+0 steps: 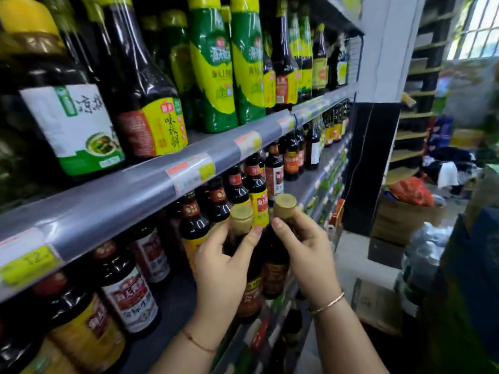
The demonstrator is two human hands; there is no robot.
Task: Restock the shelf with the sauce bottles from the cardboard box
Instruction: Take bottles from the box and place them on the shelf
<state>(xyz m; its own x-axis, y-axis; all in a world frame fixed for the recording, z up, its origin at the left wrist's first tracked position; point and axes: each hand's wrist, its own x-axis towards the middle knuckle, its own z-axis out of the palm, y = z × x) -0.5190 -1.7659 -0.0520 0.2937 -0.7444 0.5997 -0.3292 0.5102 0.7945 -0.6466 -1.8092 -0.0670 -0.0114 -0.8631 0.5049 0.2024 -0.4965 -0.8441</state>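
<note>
Red bag (411, 190) atop a brown carton (399, 220), right of the black pillar (370, 163). Barred window (475, 25) upper right. Wooden racks (413, 117) behind the pillar. Crumpled plastic wrap (424, 255) near right. White cloth (447, 175) on a dark heap.

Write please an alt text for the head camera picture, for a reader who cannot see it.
Two bare hands each hold a dark sauce bottle with a gold cap, the left hand and right hand side by side before a store shelf crowded with sauce bottles.
</note>
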